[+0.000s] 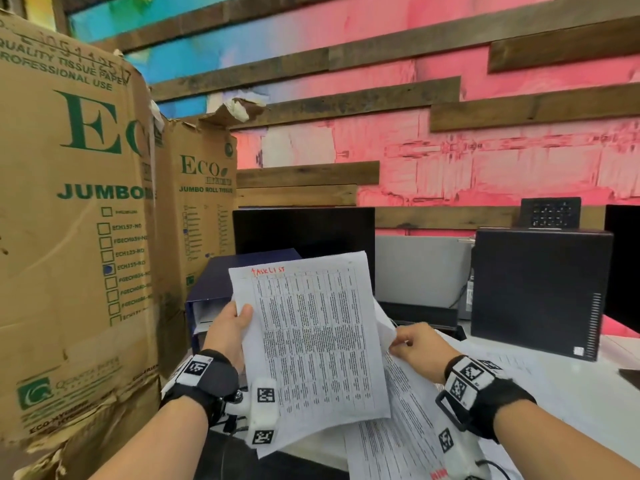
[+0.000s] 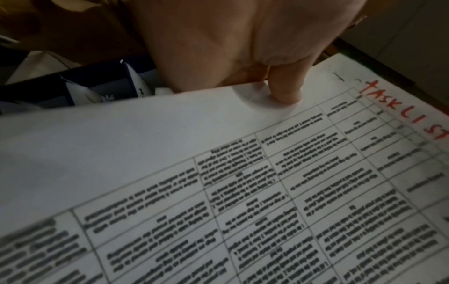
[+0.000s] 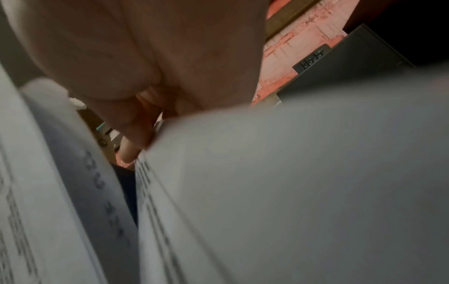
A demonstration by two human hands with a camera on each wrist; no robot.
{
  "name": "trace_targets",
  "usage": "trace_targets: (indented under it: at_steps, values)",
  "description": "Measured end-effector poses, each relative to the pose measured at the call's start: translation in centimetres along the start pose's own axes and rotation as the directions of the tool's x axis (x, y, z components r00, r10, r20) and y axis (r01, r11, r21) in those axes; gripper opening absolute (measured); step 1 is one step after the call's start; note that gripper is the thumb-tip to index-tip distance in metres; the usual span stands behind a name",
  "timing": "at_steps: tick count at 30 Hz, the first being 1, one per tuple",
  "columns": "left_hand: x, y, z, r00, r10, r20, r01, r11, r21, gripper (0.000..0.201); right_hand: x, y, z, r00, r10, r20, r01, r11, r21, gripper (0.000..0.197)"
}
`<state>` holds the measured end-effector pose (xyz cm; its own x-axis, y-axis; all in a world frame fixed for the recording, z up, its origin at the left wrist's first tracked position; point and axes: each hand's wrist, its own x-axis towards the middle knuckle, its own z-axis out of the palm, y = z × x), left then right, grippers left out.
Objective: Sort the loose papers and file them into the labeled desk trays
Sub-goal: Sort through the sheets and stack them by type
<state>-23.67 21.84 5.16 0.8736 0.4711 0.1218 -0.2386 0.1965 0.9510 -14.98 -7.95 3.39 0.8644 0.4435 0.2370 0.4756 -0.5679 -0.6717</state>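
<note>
While held, sheet (image 1: 311, 341) upright, heading up

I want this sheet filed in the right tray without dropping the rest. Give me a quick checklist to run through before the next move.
1. Sheet's category readable: ok. Red handwriting on the task list sheet reads "TASK LIST".
2. Left hand grip on that sheet: ok. The thumb presses its top face near the upper left corner.
3. Right hand grip on the remaining papers: ok, it pinches their top edge.
4. Top sheet separated from the others: cannot tell; they overlap.
5. Matching labeled tray located: cannot tell; no tray label is readable in any view.
6. Blue binder behind the sheet out of the way: cannot tell.
</note>
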Motion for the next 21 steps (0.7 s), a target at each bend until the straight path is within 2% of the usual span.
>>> trace_targets:
  at_steps: [2, 4, 7, 10, 13, 14, 16, 19, 21]
  values:
    - [0.3, -0.2, -0.1, 1.0, -0.014, 0.007, 0.014, 1.0, 0.012, 0.028, 0.0, -0.4, -0.1, 0.996, 0.047, -0.076, -0.036, 0.991, 0.132, 0.026]
    - [0.2, -0.2, -0.2, 1.0, -0.023, 0.008, 0.022, 0.998, 0.051, 0.028, 0.2, -0.9, -0.1, 0.987, 0.048, -0.152, -0.007, 0.966, 0.26, 0.018]
    - [-0.2, 0.0, -0.4, 0.998, -0.026, 0.051, 0.02, 0.994, 0.109, 0.025, 0.6, -1.7, 0.1, 0.975, 0.012, -0.224, 0.057, 0.951, 0.303, 0.012]
    - [-0.8, 0.1, -0.7, 0.994, -0.04, 0.103, 0.022, 0.985, 0.172, 0.027, 1.0, -1.6, 0.0, 0.966, 0.045, -0.253, 0.033, 0.955, 0.294, 0.022]
    - [-1.3, 0.2, -0.6, 0.99, -0.061, 0.127, 0.038, 0.984, 0.176, 0.023, 1.0, -1.8, 0.4, 0.981, 0.043, -0.187, 0.005, 0.968, 0.25, 0.038]
    - [-1.4, 0.3, -0.4, 0.989, -0.067, 0.135, 0.045, 0.986, 0.158, 0.02, 1.0, -1.8, 0.6, 0.986, 0.036, -0.16, 0.003, 0.972, 0.234, 0.036]
    - [-1.7, 0.4, 0.7, 0.984, -0.073, 0.161, 0.054, 0.991, 0.119, 0.012, 0.5, -2.5, 0.9, 0.997, 0.024, -0.069, -0.008, 0.973, 0.229, 0.018]
    - [-2.0, 0.4, 2.8, 0.972, -0.099, 0.215, 0.095, 0.995, 0.033, 0.014, 0.3, -3.3, 1.0, 0.998, 0.04, 0.049, -0.048, 0.981, 0.19, 0.028]
    - [-2.3, 0.3, 4.5, 0.961, -0.135, 0.243, 0.142, 0.99, -0.009, 0.023, -0.6, -3.6, 0.3, 0.994, 0.05, 0.1, -0.062, 0.99, 0.129, 0.029]
